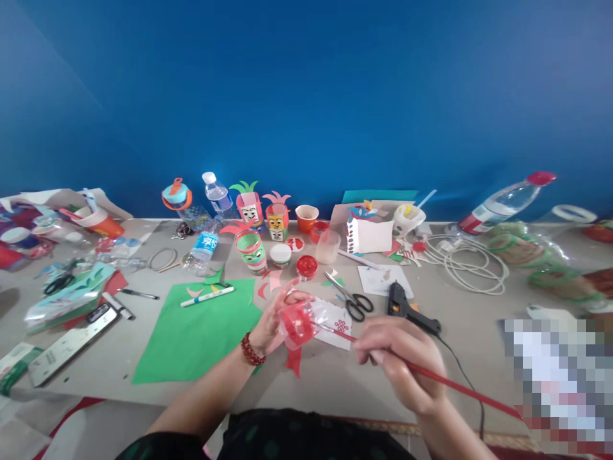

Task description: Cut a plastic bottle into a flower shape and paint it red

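Note:
My left hand (268, 324), with a red bead bracelet on the wrist, holds up a clear plastic cup-like piece (297, 324), partly coated in red paint. It looks like a cut bottle part. In my right hand (405, 361) is a paintbrush (464, 388) with a long red handle, its tip at the painted piece. An uncapped pot of red paint (306, 268) stands just beyond my left hand. White paper with a red knot drawing (341, 327) lies behind the piece, and a red paper strip (294, 363) shows below it.
Scissors (359, 303) and a corded glue gun (412, 310) lie right of centre. A green sheet (186, 345) with a marker (207, 296) is at left. Decorated paper cups (251, 252), bottles (218, 191) and a coiled white cable (472, 265) stand or lie toward the blue wall.

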A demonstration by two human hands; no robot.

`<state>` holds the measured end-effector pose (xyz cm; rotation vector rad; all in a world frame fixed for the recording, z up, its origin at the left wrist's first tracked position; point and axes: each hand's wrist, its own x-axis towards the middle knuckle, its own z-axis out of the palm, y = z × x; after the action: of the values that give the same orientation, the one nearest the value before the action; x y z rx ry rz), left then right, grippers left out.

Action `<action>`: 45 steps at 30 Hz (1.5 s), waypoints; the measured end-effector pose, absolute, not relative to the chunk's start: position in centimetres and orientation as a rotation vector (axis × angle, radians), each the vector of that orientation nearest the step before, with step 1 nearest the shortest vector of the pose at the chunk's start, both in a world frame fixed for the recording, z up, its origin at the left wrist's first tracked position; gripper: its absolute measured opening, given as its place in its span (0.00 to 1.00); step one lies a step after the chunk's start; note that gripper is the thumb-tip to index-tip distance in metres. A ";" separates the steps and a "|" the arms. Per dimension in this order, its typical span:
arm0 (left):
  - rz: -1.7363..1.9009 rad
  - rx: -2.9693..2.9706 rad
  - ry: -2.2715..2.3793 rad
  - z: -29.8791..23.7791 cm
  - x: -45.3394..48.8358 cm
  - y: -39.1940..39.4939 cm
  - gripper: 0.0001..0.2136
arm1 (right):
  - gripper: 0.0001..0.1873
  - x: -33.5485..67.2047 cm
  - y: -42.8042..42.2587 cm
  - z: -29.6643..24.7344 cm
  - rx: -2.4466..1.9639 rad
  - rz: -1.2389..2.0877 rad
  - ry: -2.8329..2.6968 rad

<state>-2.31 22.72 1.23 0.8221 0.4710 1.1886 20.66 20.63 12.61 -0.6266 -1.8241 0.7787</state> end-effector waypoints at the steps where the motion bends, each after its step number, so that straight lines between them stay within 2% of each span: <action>1: 1.186 0.818 0.467 1.3 -2.3 22.7 0.44 | 0.13 20.7 20.5 12.3 -0.693 0.825 -1.750; 8: 1.129 0.798 0.432 1.6 -2.5 22.7 0.47 | 0.11 20.0 20.8 10.4 -0.954 1.315 -1.308; 13: 1.110 0.817 0.420 1.4 -2.4 22.6 0.47 | 0.09 20.4 20.8 11.3 -1.034 1.312 -1.255; 18: 1.115 0.829 0.434 1.5 -2.3 22.7 0.47 | 0.09 20.3 20.9 11.6 -1.037 1.442 -1.233; 24: 1.118 0.873 0.425 1.4 -2.5 22.7 0.45 | 0.09 20.2 21.1 11.7 -1.073 1.334 -1.283; 39: 1.139 0.831 0.456 1.6 -2.4 22.6 0.44 | 0.10 20.5 21.3 11.7 -1.039 1.359 -1.353; 45: 1.144 0.836 0.455 1.3 -2.5 22.7 0.43 | 0.10 20.6 21.4 12.0 -1.111 1.218 -1.337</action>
<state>-2.53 22.68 1.31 0.8362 0.4554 1.1443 20.59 21.41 12.00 -1.1111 -1.3367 1.2178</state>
